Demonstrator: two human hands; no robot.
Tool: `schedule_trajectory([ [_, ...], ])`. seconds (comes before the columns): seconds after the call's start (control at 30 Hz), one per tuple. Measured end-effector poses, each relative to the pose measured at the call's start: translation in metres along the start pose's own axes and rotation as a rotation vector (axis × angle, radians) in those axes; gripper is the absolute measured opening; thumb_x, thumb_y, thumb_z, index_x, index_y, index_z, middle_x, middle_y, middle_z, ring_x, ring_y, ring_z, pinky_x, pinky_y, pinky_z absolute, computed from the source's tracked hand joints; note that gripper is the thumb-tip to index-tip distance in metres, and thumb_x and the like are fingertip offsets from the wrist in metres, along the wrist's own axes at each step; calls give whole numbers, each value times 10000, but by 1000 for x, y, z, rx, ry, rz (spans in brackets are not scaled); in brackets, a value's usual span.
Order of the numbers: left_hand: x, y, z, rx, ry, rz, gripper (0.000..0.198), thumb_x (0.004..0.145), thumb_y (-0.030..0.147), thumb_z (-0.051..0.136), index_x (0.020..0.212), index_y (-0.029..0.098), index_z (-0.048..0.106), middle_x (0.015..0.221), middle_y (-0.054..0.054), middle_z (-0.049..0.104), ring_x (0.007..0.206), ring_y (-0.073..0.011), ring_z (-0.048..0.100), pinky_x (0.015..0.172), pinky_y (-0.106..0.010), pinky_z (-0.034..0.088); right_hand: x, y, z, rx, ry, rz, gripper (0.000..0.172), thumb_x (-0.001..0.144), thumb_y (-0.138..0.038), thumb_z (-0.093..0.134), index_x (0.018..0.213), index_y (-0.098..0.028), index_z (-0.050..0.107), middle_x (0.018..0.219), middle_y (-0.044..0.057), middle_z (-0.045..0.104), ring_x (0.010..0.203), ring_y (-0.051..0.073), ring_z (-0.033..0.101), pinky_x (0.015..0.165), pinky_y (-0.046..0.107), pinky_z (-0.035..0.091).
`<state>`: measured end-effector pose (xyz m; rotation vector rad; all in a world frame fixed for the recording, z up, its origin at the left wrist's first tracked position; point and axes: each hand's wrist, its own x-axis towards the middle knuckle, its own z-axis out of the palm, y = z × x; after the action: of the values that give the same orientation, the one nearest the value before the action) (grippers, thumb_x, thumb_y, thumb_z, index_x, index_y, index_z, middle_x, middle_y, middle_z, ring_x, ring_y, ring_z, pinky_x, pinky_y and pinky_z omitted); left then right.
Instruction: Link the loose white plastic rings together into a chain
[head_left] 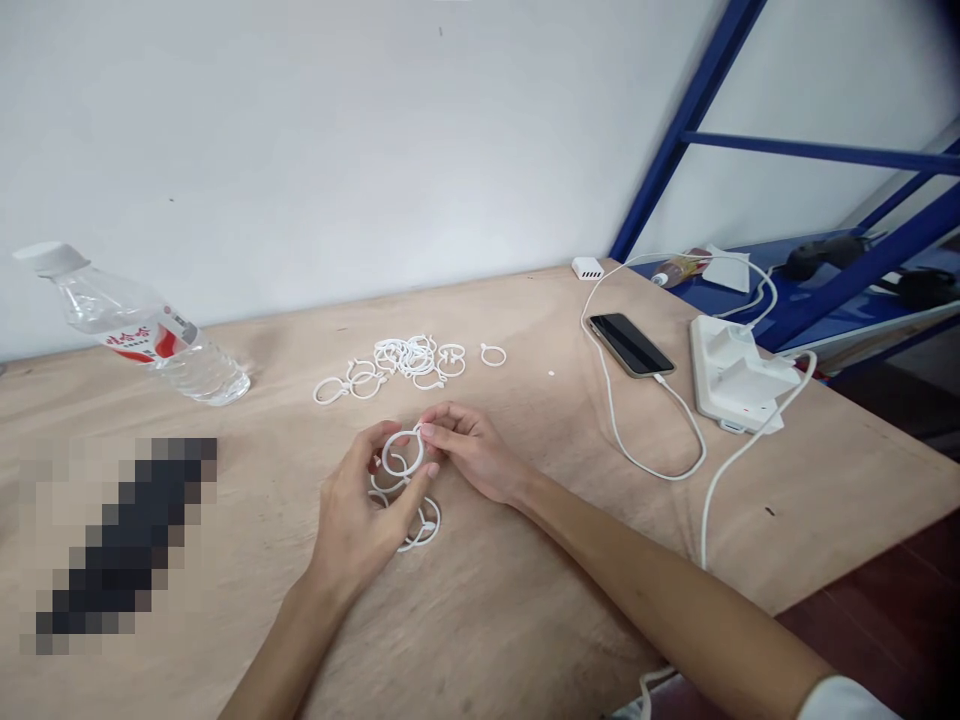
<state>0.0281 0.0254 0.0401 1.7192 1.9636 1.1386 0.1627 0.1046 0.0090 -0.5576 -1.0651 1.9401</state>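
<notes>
Between my two hands, just above the wooden table, is a white plastic curtain ring (385, 462). My left hand (356, 515) curls around its left and lower side, thumb and fingers closed on it. The fingertips of my right hand (474, 452) pinch the small tab at the ring's upper right; whether they hold a separate small piece is too small to tell. Several more rings (439, 522) lie on the table below and behind my left hand, partly hidden by it. Farther back, a loose pile of the same rings (409, 357) lies on the wood.
The wooden table (570, 590) meets a white wall. A water bottle (161, 345) leans at left, near a pixelated dark area. At right are a phone (631, 343) on a white cable, a power strip (739, 375), a small white charger (587, 268) and a blue metal frame (686, 130).
</notes>
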Motion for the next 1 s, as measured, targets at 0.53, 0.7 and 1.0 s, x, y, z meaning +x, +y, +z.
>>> schedule_trajectory([
  [0.53,0,-1,-5,-52,-61,51,382,779,495,622,1009,195,678,815,-9,685,685,-142,552,664,-272,461,-5,-5,5,-152,-80,-14,254,800,-412,652,869,-178,722,753,21,699,828,162,630,789,302,470],
  [0.7,0,0,-5,-95,-134,-33,375,789,514,598,959,195,695,818,-15,689,718,-163,585,656,-285,459,-8,-7,8,-211,-24,-6,282,778,-443,659,826,-172,721,686,19,678,799,174,620,774,309,476],
  [1.0,5,5,-12,-61,-204,-62,410,775,550,587,1013,239,709,817,-8,704,713,-177,589,646,-293,475,-6,-3,6,-218,-22,10,277,776,-447,655,789,-176,710,692,19,668,783,167,606,746,300,461],
])
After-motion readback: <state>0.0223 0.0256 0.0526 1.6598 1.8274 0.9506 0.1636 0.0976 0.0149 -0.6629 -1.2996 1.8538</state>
